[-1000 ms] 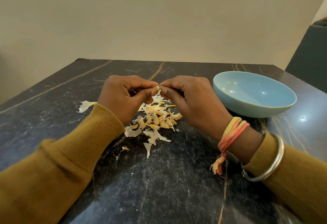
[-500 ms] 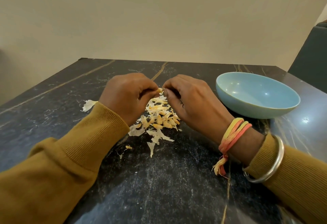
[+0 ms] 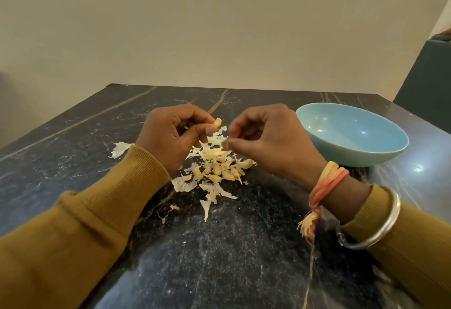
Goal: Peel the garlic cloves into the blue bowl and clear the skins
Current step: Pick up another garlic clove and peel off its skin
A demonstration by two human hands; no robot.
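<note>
Garlic clove point(image 3: 217, 122): pinched between the thumb and forefinger of my left hand point(image 3: 175, 135), with the other fingers curled in toward the palm. The clove is held in the air, above the far edge of the pile of cloves and skins point(image 3: 214, 169) on the dark marble table point(image 3: 244, 260). My right hand point(image 3: 271, 142) is just beside the left, not touching the clove. Its fingers are curled and the thumb tip meets the forefinger tip; I cannot tell whether a shred of skin is caught between them. The blue bowl point(image 3: 317, 147) stands upright on the table to the right of my right hand, near it but apart from the pile. One loose skin point(image 3: 120, 148) lies on the table left of my left wrist. A thread band point(image 3: 327, 179) and a metal bangle point(image 3: 380, 230) sit on my right wrist, the bangle over the mustard sleeve point(image 3: 415, 247).
</note>
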